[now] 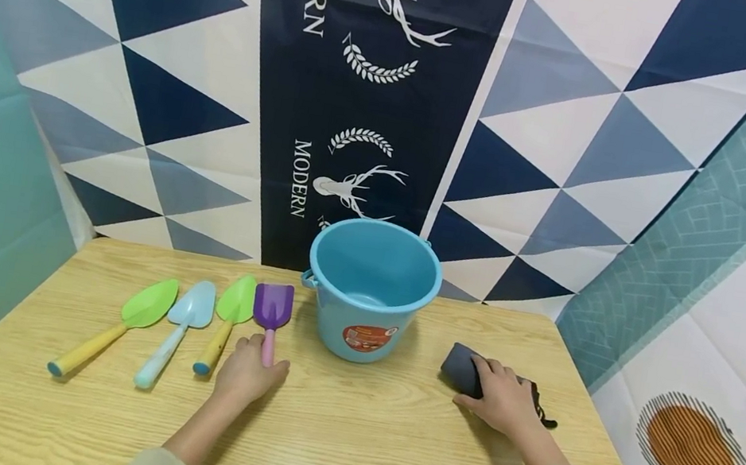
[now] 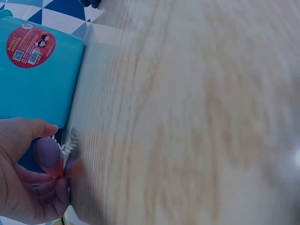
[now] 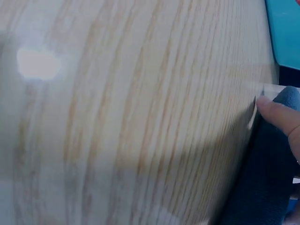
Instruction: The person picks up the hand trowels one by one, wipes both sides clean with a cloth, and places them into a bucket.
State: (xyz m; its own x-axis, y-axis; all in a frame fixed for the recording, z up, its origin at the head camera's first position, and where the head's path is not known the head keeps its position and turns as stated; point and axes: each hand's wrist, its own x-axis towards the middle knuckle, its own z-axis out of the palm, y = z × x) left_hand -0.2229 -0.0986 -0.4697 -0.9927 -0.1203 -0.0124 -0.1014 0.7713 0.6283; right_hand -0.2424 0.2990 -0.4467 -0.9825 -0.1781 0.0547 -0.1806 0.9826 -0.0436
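A toy shovel (image 1: 273, 304) with a purple blade and pink handle lies on the table, blade pointing away. My left hand (image 1: 248, 375) is at its handle, thumb on one side and fingers curled on the other; the handle's end (image 2: 47, 153) shows between them in the left wrist view. On the right side my right hand (image 1: 500, 396) grips a dark grey-blue roll-shaped object (image 1: 463, 369) with a black cord, thumb and fingers over it. Its fabric-like surface (image 3: 262, 173) fills the right wrist view's lower right corner; the exact kind cannot be told.
A blue bucket (image 1: 369, 304) with a red label stands at the back middle. Left of the shovel lie a green-bladed trowel (image 1: 236, 304), a light blue trowel (image 1: 186, 321) and another green trowel (image 1: 145, 305). A patterned cloth wall (image 1: 178, 83) rises behind the wooden table (image 1: 372, 433).
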